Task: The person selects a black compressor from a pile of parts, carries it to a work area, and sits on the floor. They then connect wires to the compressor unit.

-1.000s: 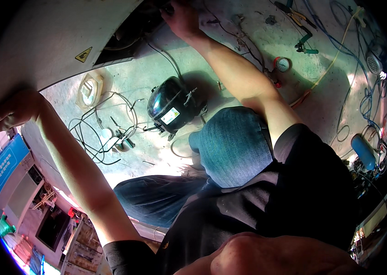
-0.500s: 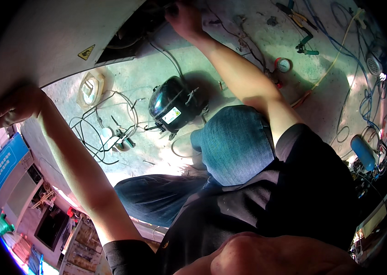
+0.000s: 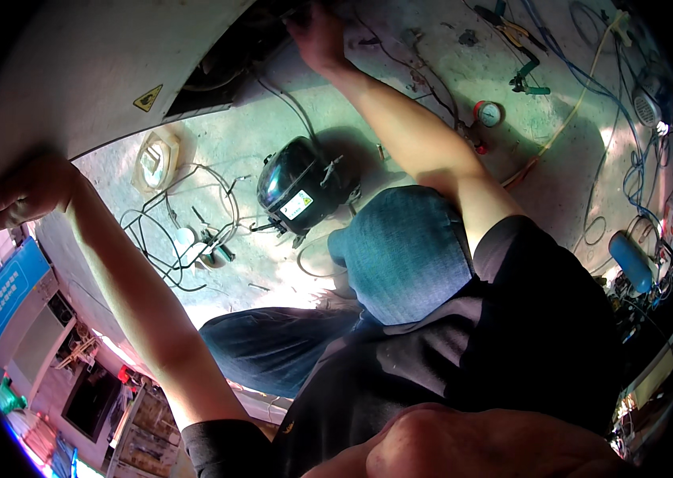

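My left hand [image 3: 30, 191] is curled over the rounded edge of a large white appliance casing [image 3: 89, 72] at the left. My right hand [image 3: 316, 32] reaches far up to the dark opening [image 3: 225, 68] at the casing's underside; its fingers are at the opening's rim among wires, and what they grip is hidden. Between my arms a black compressor [image 3: 297, 183] with a white label lies on the green floor. My blue-jeaned knee [image 3: 404, 251] is just right of it.
Tangled black wires and small parts [image 3: 193, 239] lie left of the compressor, beside a pale round fitting [image 3: 155, 159]. A pressure gauge [image 3: 488, 114], pliers [image 3: 512, 32], blue and yellow hoses [image 3: 583, 80] and a blue cylinder [image 3: 631, 261] sit at the right.
My right hand has shifted slightly along the opening's rim. My left hand stays on the casing edge. The compressor has not moved.
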A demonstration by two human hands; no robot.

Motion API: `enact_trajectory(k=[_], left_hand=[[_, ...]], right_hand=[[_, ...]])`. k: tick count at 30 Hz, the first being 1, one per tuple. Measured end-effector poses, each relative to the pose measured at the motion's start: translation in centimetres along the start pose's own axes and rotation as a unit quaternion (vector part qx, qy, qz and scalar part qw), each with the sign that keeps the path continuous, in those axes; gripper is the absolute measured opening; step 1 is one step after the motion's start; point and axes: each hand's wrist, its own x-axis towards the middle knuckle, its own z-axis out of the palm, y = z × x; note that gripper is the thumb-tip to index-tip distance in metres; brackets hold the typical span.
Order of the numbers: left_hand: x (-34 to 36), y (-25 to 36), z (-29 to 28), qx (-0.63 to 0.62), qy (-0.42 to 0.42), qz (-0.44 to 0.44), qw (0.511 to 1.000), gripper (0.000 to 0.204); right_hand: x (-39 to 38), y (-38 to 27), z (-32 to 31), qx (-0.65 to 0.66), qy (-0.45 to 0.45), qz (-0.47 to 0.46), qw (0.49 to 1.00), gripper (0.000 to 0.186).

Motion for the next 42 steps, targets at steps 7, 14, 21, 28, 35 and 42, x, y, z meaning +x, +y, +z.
enact_trajectory(k=[7, 14, 21, 28, 35, 42], left_hand=[[-0.1, -0.1, -0.1, 0.012, 0.008, -0.006, 1.0, 0.059], [0.5, -1.0, 0.3, -0.054, 0.017, 0.004, 0.998, 0.056], [0.1, -0.1, -0.3, 0.015, 0.023, -0.007, 1.0, 0.057], [0.9, -2.3, -0.2, -0.029, 0.009, -0.012, 0.999, 0.062], [0.2, -0.3, -0.3, -0.023, -0.015, -0.019, 0.999, 0.065], [-0.3, 0.7, -0.1, 0.024, -0.009, 0.004, 1.0, 0.072]], right_hand=[[0.2, 0.3, 0.4, 0.019, -0.015, 0.03, 0.999, 0.037], [-0.4, 0.2, 0.9, 0.097, -0.022, 0.037, 0.994, 0.023], [-1.6, -0.5, 0.2, 0.055, -0.073, 0.058, 0.994, 0.022], [-0.9, 0.6, 0.2, 0.059, 0.028, -0.011, 0.998, 0.022], [-0.6, -0.3, 0.5, 0.072, -0.006, 0.032, 0.997, 0.023], [-1.1, -0.2, 1.1, 0.096, 0.03, 0.036, 0.994, 0.017]])
